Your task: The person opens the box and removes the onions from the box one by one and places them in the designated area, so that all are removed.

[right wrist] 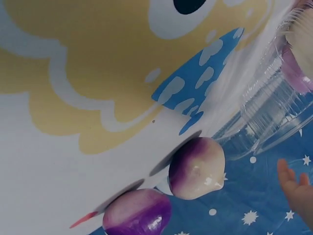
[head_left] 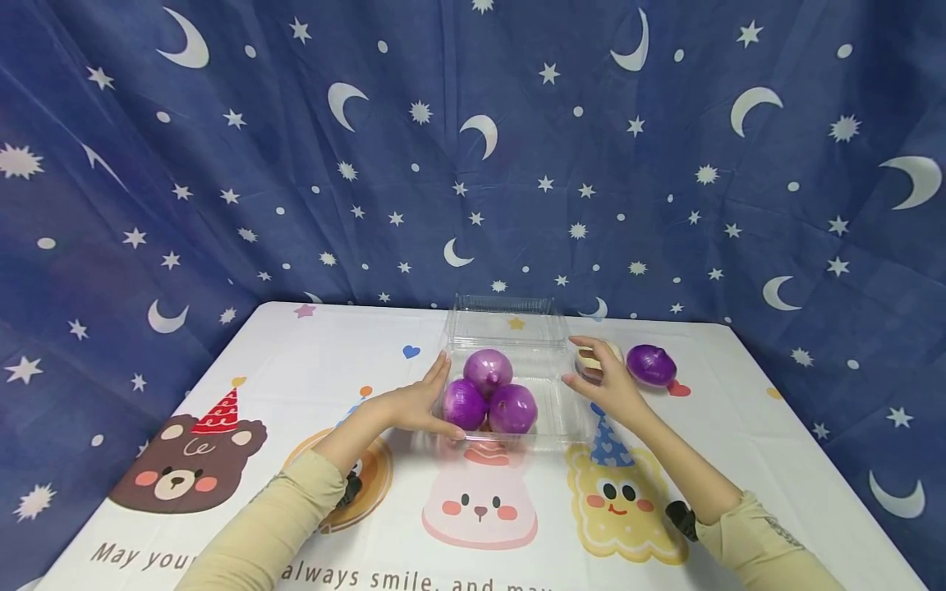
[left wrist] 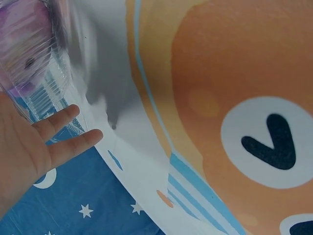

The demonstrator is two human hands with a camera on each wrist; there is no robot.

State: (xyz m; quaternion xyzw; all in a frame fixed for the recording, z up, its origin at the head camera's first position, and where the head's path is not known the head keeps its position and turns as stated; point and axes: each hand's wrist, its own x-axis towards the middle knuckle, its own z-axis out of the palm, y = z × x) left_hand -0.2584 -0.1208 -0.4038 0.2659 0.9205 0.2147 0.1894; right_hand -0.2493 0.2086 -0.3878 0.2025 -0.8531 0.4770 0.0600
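Observation:
A clear plastic clamshell box point(head_left: 550, 410) sits on the table, its lid point(head_left: 510, 316) folded back. Inside, toward its left, are three purple onions: one at the back point(head_left: 489, 371), one at the left point(head_left: 464, 404) and one at the front point(head_left: 513, 409). My left hand point(head_left: 417, 404) rests along the box's left side with fingers spread. To the right of the box, my right hand point(head_left: 609, 386) hovers with fingers parted by a pale onion with a purple side point(right wrist: 196, 169). In the right wrist view its fingers look apart from that onion, which they partly cover in the head view.
A darker purple onion point(head_left: 651, 365) lies just right of the pale one. The white tablecloth point(head_left: 739, 460) carries printed cartoon animals and lettering. A blue curtain point(head_left: 414, 197) with moons and stars hangs behind the table's back edge.

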